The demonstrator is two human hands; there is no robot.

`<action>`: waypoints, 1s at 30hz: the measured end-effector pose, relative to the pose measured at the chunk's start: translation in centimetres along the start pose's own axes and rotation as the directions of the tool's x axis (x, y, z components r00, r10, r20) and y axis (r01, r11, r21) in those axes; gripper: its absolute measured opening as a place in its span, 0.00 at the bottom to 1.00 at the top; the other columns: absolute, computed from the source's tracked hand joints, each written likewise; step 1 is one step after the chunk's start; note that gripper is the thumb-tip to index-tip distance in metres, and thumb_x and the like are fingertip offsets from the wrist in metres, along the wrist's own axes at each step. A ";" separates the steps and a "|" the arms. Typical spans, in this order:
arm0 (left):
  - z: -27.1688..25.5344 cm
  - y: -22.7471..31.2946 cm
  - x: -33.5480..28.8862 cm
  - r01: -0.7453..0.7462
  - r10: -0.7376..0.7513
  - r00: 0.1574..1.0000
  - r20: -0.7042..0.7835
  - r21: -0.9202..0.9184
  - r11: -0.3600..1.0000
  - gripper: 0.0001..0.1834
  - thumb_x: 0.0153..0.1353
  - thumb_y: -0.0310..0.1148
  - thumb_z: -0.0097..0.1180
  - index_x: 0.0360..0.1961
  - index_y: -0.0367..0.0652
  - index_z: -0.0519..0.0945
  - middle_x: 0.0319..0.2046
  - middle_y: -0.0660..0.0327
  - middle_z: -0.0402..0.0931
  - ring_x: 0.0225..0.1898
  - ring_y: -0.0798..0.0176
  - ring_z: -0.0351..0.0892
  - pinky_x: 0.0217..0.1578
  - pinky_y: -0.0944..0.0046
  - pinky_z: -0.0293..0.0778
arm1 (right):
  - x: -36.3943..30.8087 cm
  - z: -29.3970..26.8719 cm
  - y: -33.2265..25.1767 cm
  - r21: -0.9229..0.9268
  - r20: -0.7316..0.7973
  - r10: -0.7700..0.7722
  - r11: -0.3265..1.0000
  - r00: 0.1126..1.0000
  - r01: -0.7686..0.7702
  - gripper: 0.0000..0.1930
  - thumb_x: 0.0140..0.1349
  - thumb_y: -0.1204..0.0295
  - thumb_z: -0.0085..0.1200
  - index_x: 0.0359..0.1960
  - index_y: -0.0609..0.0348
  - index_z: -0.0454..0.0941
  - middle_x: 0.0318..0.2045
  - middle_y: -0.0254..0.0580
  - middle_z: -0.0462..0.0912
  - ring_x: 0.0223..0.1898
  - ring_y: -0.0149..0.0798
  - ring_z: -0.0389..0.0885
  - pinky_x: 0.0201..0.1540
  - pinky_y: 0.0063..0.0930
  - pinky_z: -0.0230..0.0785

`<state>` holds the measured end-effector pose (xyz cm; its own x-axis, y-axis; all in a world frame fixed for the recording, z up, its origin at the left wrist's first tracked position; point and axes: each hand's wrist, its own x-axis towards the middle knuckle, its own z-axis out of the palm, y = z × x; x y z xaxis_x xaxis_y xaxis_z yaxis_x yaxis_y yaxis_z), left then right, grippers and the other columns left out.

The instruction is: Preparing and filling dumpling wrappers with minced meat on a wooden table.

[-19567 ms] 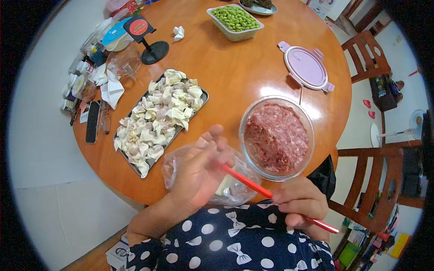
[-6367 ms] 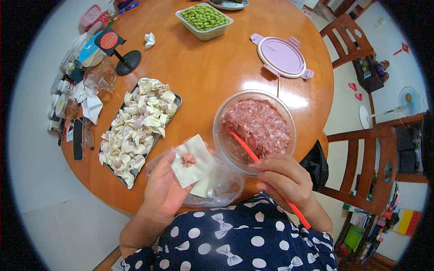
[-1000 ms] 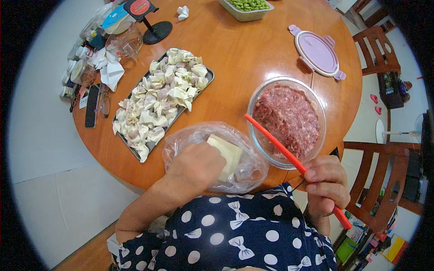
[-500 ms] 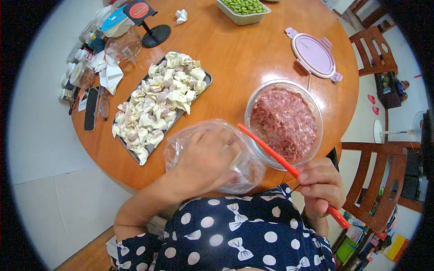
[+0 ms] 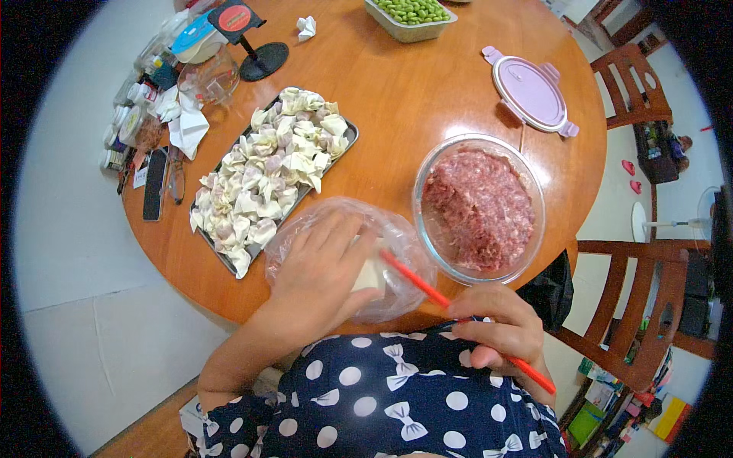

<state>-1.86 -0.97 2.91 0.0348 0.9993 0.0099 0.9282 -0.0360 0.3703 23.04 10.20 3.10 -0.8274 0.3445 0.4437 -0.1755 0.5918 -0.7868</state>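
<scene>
My left hand (image 5: 317, 271) lies over a crumpled clear plastic bag (image 5: 401, 229) at the table's near edge, fingers stretched and thumb apart. Pale, flat wonton wrappers (image 5: 370, 276) show in the bag between its thumb and forefinger. Red chopsticks (image 5: 427, 288) are gripped in my right hand (image 5: 500, 324), their tips reaching left over the bag close to the wrappers. Just beyond, a round clear bowl (image 5: 421, 221) holds pink minced meat (image 5: 481, 206). To the left, a dark tray (image 5: 350, 139) is heaped with folded wontons (image 5: 263, 172).
A lilac lid (image 5: 531, 93) lies at the back right, and a container of green beans (image 5: 412, 30) stands at the far edge. Along the left are a black stand (image 5: 263, 61), a phone (image 5: 154, 183), glasses (image 5: 176, 183), tissues and jars. Wooden chairs (image 5: 634, 305) flank the right side.
My right hand has moved left, bringing the chopstick tips from beside the bowl to over the bag. My left hand has shifted slightly left, and the wrappers show more plainly.
</scene>
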 end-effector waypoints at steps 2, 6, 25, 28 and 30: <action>-0.2 -0.4 -0.4 -0.029 0.031 0.999 0.030 -0.045 0.999 0.33 0.43 0.38 0.69 0.51 0.36 0.74 0.58 0.48 0.66 0.62 0.42 0.63 0.62 0.47 0.59 | -0.4 -0.3 -0.4 -0.074 -0.010 0.025 0.997 1.000 -0.026 0.21 0.56 0.54 0.59 0.32 0.65 0.81 0.38 0.50 0.82 0.39 0.51 0.82 0.42 0.43 0.74; -0.4 -0.9 -1.0 -0.062 0.063 0.998 0.011 -0.081 0.995 0.31 0.43 0.37 0.69 0.50 0.39 0.76 0.57 0.50 0.68 0.62 0.43 0.64 0.63 0.46 0.58 | -0.6 -0.5 -0.7 -0.169 -0.008 0.056 0.984 0.998 -0.057 0.19 0.55 0.56 0.60 0.31 0.64 0.81 0.37 0.50 0.82 0.38 0.51 0.82 0.40 0.41 0.75; 1.8 -0.7 -1.1 -0.206 0.200 0.971 -0.134 -0.033 0.978 0.07 0.47 0.31 0.59 0.27 0.46 0.74 0.28 0.60 0.69 0.35 0.55 0.71 0.40 0.56 0.66 | -1.4 -2.5 -0.7 0.104 -0.293 -0.100 0.985 0.951 0.136 0.22 0.68 0.57 0.47 0.27 0.66 0.80 0.31 0.52 0.84 0.31 0.48 0.83 0.36 0.39 0.76; 2.0 -1.0 -1.2 -0.184 0.172 0.974 -0.148 -0.073 0.980 0.06 0.48 0.31 0.59 0.26 0.45 0.74 0.28 0.60 0.70 0.34 0.54 0.72 0.39 0.55 0.67 | -1.0 -2.6 -0.8 0.115 -0.309 -0.087 0.985 0.947 0.128 0.22 0.69 0.57 0.46 0.28 0.66 0.80 0.32 0.53 0.84 0.32 0.48 0.83 0.36 0.38 0.76; 1.9 -1.2 -1.1 -0.174 0.155 0.976 -0.150 -0.120 0.977 0.06 0.50 0.30 0.59 0.27 0.44 0.74 0.29 0.58 0.71 0.34 0.53 0.72 0.39 0.55 0.68 | -1.1 -2.8 -0.7 0.105 -0.316 -0.094 0.985 0.944 0.133 0.23 0.69 0.56 0.45 0.28 0.66 0.79 0.32 0.53 0.83 0.32 0.47 0.82 0.35 0.38 0.75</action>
<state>-2.33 -2.07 0.65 0.1223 0.9708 0.2064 0.8566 -0.2083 0.4720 25.58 11.49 4.35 -0.5958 0.5002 0.6283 -0.3394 0.5522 -0.7615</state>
